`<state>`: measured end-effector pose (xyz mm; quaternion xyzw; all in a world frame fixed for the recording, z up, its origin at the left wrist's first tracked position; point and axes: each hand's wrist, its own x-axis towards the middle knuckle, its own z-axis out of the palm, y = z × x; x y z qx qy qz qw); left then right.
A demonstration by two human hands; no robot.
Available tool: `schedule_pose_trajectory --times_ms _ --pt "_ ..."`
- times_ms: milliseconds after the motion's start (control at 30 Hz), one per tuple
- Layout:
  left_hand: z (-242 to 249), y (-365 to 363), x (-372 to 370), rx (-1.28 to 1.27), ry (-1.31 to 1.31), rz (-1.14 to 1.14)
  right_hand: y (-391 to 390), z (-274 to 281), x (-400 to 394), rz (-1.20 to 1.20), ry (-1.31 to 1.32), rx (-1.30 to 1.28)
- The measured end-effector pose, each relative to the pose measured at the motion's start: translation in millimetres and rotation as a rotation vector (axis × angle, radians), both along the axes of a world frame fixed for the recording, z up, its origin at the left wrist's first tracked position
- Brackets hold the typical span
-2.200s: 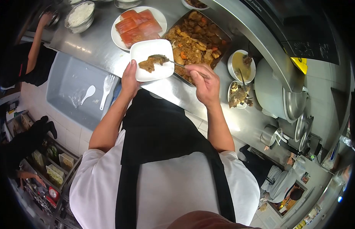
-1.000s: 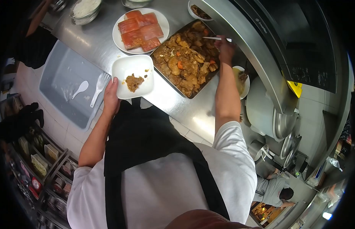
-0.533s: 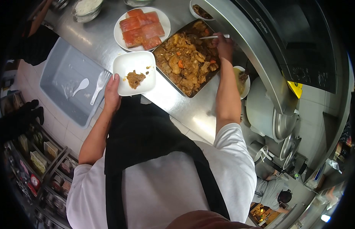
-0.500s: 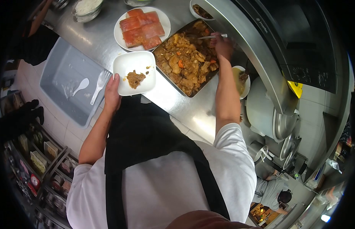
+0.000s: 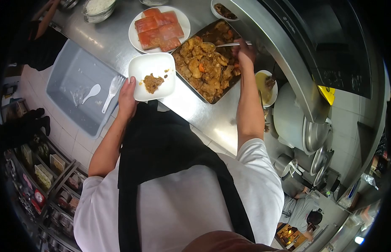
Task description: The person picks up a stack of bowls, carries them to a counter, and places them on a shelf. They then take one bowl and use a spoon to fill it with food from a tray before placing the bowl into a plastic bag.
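My left hand (image 5: 128,97) grips the left edge of a square white plate (image 5: 138,65), which carries a small mound of brown stewed food (image 5: 153,83) and a few crumbs. In my right hand (image 5: 244,52) is the handle of a metal spoon (image 5: 225,44). The spoon's bowl rests among the chunks of brown stew (image 5: 204,69) with bits of carrot. That stew fills a rectangular metal tray (image 5: 212,102) to the right of the plate. Behind the square plate, a round white plate (image 5: 186,29) bears several orange-pink slabs (image 5: 159,28).
A grey plastic tub (image 5: 63,84) at the left holds a white spoon (image 5: 91,94) and a white slotted utensil (image 5: 109,96). A bowl of yellowish liquid (image 5: 262,86) sits right of my forearm. A metal hood edge (image 5: 284,63) overhangs the right. Another person (image 5: 302,212) is at lower right.
The spoon's bowl has come up into view on top of the stew, tilted with food in or around it. My left hand still holds the square plate; the whole view has shifted slightly.
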<state>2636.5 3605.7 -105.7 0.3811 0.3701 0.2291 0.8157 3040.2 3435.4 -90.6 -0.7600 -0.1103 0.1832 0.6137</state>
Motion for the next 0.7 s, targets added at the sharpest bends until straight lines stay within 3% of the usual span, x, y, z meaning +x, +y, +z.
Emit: schedule_pose_trajectory --times_ms 133,267,533,700 --pt "8.4 -1.8 2.9 -0.009 -0.014 0.002 14.9 7.6 -36.3 0.143 -0.159 -0.113" --pt "-0.8 -0.8 1.7 -0.01 -0.03 0.026 22.8 4.3 -73.2 0.095 -0.248 -0.113" --pt "3.0 -3.4 -1.2 0.001 0.013 0.012 -1.1 -20.2 -70.4 -0.128 0.15 0.054" --pt "1.0 0.5 -3.1 0.041 0.088 -0.032 7.8 -4.8 -79.2 -0.059 0.005 -0.035"
